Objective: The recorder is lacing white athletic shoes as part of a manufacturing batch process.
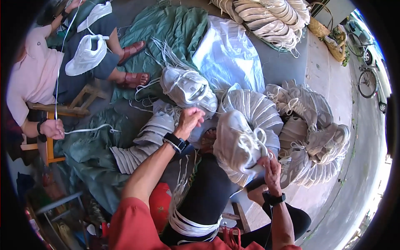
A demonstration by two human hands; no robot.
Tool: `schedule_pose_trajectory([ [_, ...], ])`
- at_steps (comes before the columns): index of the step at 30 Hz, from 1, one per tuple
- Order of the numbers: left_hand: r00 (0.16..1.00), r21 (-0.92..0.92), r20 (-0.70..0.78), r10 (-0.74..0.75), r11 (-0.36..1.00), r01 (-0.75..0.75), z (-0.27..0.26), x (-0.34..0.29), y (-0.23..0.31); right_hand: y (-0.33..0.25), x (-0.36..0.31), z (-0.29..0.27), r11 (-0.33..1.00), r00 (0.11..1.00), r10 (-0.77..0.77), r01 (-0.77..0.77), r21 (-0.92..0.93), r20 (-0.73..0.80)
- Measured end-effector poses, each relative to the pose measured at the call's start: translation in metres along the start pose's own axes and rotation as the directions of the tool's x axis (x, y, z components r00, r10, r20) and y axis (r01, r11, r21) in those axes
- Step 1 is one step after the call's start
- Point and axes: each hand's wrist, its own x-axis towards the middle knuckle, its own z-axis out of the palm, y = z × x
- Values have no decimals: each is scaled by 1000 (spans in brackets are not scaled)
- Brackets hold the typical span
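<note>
We have the white shoe upper (234, 139) between our hands, long axis pointing away from us; our left hand (191, 121) curls loosely, its hold unclear, while our nearer right hand (271, 167), just right, pinches the lace (264, 135).

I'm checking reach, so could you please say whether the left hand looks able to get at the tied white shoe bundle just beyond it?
Probably yes: the left hand looks empty, and nothing visible blocks its way to the bundle.
</note>
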Motion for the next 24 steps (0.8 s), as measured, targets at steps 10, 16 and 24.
schedule_pose_trajectory([
  [10, 999, 354, 44, -3, 935, -13, 32, 45, -188, 42, -35, -5, 977, 960, 177, -145, 156, -217],
  [16, 983, 432, -12, 183, 888, -159, 77, 106, -217, 48, -34, 1, 975, 945, 186, -145, 166, -268],
  [24, 998, 549, 15, -65, 834, 46, 83, 133, -200, 46, -27, 5, 929, 928, 266, -174, 327, -260],
])
